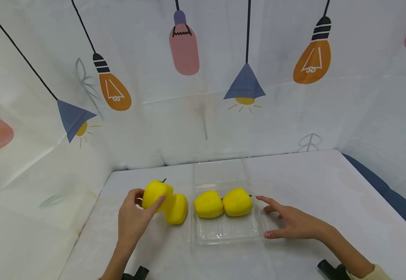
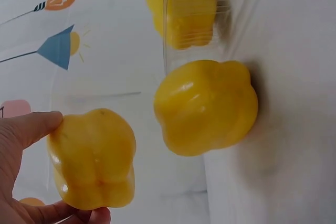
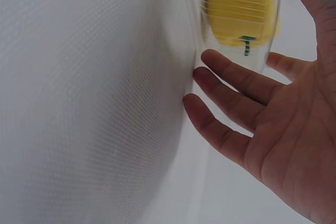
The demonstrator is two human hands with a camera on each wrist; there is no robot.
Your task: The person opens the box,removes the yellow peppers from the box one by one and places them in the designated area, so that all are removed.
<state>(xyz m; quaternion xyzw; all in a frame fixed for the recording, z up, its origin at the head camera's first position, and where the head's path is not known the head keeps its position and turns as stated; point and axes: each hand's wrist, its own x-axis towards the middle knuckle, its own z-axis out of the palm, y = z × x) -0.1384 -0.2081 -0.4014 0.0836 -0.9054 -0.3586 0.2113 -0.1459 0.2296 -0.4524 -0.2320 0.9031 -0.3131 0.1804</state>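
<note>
My left hand (image 1: 134,217) grips a yellow bell pepper (image 1: 155,194) between thumb and fingers, its green stem pointing up. In the left wrist view that held bell pepper (image 2: 94,158) hangs in the air. Another yellow bell pepper (image 1: 176,210) rests on the table just right of it. Two more bell peppers, a left one (image 1: 208,204) and a right one (image 1: 238,202), lie side by side in a clear plastic clamshell box (image 1: 227,233). Beside the box's right wall is my right hand (image 1: 290,221), fingers spread and holding nothing; whether the fingertips touch the wall I cannot tell.
The box's clear lid (image 1: 218,171) lies folded back toward the far edge of the white table (image 1: 301,175). A white curtain (image 1: 203,116) printed with lamps hangs behind and to the sides. Something dark blue (image 1: 381,186) shows past the table's right edge.
</note>
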